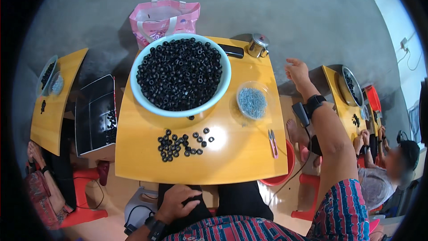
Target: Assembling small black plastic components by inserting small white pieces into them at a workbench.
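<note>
Here we are, and on my feed the right hand (298,71) is out past the right edge of the yellow table (240,163), arm stretched forward, with the lidded metal cup (258,47) the nearest thing to it. Its fingers are partly curled; from up here I can't tell whether something small sits between them. Down low, the left hand (180,201) lies on the dark trousers (240,198), loosely spread, thumb and fingers apart, nothing in it that I can see.

Now to the tabletop! The light blue bowl (226,78) sits at the far left, heaped with black rings (178,76). In front of it, a loose cluster (172,147) of the same rings lies near the middle of the table, a few scattered to its right. Over on the right I've got a clear tub (267,90) of small blue-grey pieces (252,102), and nearer the front edge, tweezers (273,145) with pink handles. Neither hand is touching any of it.
</note>
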{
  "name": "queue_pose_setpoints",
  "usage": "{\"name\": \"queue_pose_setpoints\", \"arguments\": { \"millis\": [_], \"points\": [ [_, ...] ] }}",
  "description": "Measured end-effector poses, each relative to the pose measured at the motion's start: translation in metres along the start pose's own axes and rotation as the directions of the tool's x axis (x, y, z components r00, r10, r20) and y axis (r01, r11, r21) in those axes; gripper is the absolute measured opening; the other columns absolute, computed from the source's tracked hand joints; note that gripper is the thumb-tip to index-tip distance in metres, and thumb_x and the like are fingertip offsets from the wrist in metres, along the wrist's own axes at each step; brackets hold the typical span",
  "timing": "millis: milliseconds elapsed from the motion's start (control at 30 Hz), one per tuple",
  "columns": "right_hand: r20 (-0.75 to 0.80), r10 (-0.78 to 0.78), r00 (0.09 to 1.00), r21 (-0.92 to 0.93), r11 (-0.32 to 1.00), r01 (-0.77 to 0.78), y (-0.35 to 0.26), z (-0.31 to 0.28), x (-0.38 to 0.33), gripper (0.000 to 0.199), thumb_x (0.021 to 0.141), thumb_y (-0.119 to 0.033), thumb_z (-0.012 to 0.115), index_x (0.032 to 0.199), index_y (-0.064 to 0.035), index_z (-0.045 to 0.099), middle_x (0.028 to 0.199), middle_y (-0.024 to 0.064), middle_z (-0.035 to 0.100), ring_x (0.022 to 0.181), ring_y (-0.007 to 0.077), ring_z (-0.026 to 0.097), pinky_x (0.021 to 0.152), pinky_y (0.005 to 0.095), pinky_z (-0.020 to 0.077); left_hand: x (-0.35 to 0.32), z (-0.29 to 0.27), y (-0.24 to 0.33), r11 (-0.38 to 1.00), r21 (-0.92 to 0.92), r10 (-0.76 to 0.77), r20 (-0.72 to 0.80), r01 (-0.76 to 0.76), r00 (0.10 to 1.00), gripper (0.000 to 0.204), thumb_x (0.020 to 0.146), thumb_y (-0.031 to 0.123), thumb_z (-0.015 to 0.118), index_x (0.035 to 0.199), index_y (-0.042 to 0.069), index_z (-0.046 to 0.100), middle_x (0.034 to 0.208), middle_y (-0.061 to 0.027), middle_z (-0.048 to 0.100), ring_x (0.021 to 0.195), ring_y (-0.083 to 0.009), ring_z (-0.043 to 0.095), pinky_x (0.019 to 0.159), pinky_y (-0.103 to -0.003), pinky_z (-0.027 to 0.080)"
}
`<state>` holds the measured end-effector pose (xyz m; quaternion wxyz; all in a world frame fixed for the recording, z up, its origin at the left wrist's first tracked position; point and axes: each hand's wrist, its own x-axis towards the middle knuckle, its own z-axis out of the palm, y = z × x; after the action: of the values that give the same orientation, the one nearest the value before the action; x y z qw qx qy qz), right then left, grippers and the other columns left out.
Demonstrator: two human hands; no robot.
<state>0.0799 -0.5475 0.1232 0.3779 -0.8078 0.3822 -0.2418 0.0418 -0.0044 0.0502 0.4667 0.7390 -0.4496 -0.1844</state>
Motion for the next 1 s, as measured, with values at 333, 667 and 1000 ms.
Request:
{"name": "queue_pose_setpoints", "arguments": {
  "millis": [333, 667, 1000],
  "points": [
    [0.112, 0.231, 0.967, 0.282, 0.925, -0.254, 0.009, 0.093, 0.077, 0.028, 0.090, -0.029, 0.056, 0.093, -0.0021, 0.058, 0.070, 0.0085, 0.060, 0.057, 0.0174, 0.059, 0.050, 0.0300, 0.0484, 0.009, 0.000, -0.005, 0.997, 0.000, -0.071, 0.050, 0.072, 0.996, 0.026, 0.069, 0.014, 0.078, 0.093, 0.013, 0.070, 0.076, -0.0048, 0.064, 0.070, -0.0218, 0.062, 0.064, -0.032, 0.050],
    [0.370, 0.121, 0.921, 0.442, 0.849, -0.289, 0.032, 0.068, 0.040, 0.029, 0.094, -0.038, 0.048, 0.082, -0.0120, 0.050, 0.069, 0.0029, 0.054, 0.060, 0.0134, 0.054, 0.059, 0.0300, 0.0472, 0.012, 0.000, 0.001, 0.996, -0.005, -0.093, 0.044, 0.094, 0.995, 0.024, 0.070, 0.012, 0.076, 0.093, 0.010, 0.069, 0.078, -0.0078, 0.064, 0.072, -0.0250, 0.062, 0.065, -0.033, 0.050],
    [0.154, 0.104, 0.983, 0.432, 0.887, -0.161, 0.015, -0.046, -0.110, 0.034, 0.094, -0.036, 0.049, 0.075, -0.0076, 0.052, 0.060, 0.0035, 0.053, 0.051, 0.0127, 0.052, 0.048, 0.0260, 0.0415, 0.000, 0.010, 0.019, 0.999, 0.024, 0.034, -0.053, -0.033, 0.998, 0.026, 0.066, 0.006, 0.072, 0.091, 0.005, 0.069, 0.078, -0.0115, 0.062, 0.074, -0.0271, 0.060, 0.068, -0.034, 0.048]
  ]
}}
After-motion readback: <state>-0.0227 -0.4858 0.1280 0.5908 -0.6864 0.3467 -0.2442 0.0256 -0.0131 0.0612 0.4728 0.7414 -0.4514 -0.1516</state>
